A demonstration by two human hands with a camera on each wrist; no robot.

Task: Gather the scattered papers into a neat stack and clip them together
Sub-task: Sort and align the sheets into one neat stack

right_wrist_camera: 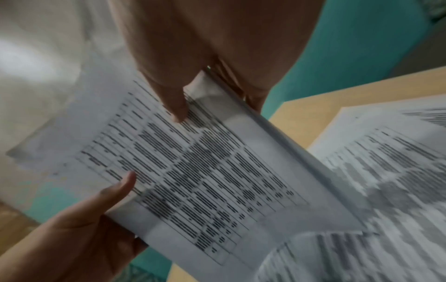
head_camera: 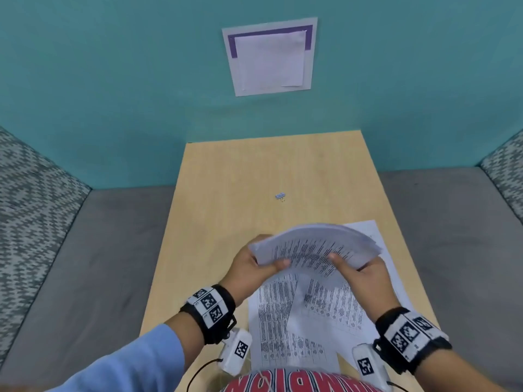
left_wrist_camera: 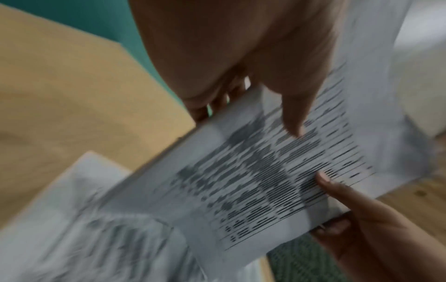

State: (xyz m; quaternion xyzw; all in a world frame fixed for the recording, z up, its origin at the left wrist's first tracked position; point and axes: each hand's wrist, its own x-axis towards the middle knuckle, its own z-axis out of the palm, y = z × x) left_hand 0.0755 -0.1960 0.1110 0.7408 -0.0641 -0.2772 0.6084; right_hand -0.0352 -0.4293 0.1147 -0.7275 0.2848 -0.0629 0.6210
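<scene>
Left hand [head_camera: 253, 267] and right hand [head_camera: 363, 274] each grip an end of the paper stack [head_camera: 314, 246], thumbs on top, held bowed above the table [head_camera: 254, 171]. Loose sheets [head_camera: 283, 315] lie underneath; binder clip [head_camera: 280, 196] sits farther back.

A stack of papers [head_camera: 317, 246] is held above the near half of the bench [head_camera: 226, 193], the left hand [head_camera: 252, 268] at its left end and the right hand [head_camera: 365, 274] at its right end (thumbs on top, the other fingers underneath). Loose sheets [head_camera: 283, 321] lie on the bench below and nearer the person. A clip [head_camera: 280, 196] lies alone farther back, near the bench's middle. A notice [head_camera: 270, 56] hangs on the wall behind.
</scene>
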